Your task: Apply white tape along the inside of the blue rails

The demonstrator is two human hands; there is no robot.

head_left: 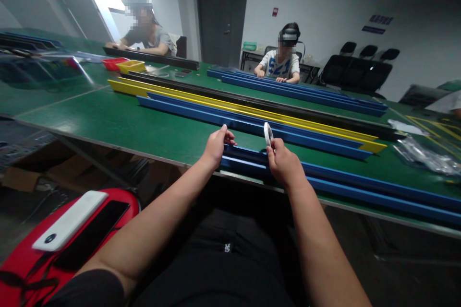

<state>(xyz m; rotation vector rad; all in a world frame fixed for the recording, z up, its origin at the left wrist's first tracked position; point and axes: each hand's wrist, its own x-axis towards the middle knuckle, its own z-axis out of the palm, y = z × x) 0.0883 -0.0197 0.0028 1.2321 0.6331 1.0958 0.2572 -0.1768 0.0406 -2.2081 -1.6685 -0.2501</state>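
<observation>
Blue rail point(360, 183) is laid along the near edge of the green table point(118, 122), its left end at the person's hands. Left hand point(216, 146) is closed on that rail end, fingers curled over the top. Right hand point(283, 163) is just beside it, above the rail; a white ring point(267, 133) is pinched upright between thumb and fingertips. Further blue, yellow point(245, 108) and black rails are laid parallel toward the far edge. Red and yellow bins point(124, 64) are set near the far left corner. Clear bags point(428, 158) are seen near the right edge. Two seated people are seen at the far edge.
</observation>
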